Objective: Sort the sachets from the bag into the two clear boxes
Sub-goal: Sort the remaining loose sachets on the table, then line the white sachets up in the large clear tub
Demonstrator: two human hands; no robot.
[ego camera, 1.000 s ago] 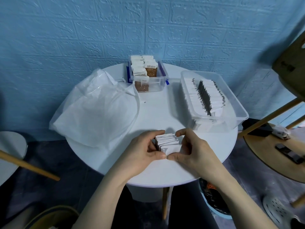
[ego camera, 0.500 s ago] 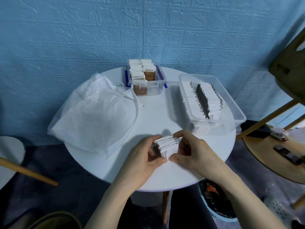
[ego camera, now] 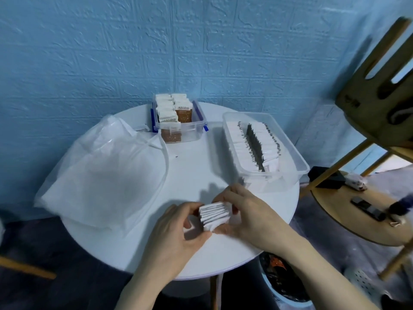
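Sachets — a stack of thin white paper sachets [ego camera: 214, 217] — sit squared on edge on the round white worktop [ego camera: 192, 166], pinched between the left hand [ego camera: 178, 229] and right hand [ego camera: 250, 211], each grip closed on the stack. To do this well, keep edges flush and pressure even, then lift the stack whole toward the long clear plastic box [ego camera: 292, 151] — a loose squeeze would likely fan them.

Both hands, left [ego camera: 178, 229] and right [ego camera: 250, 218], curled together, gripping.
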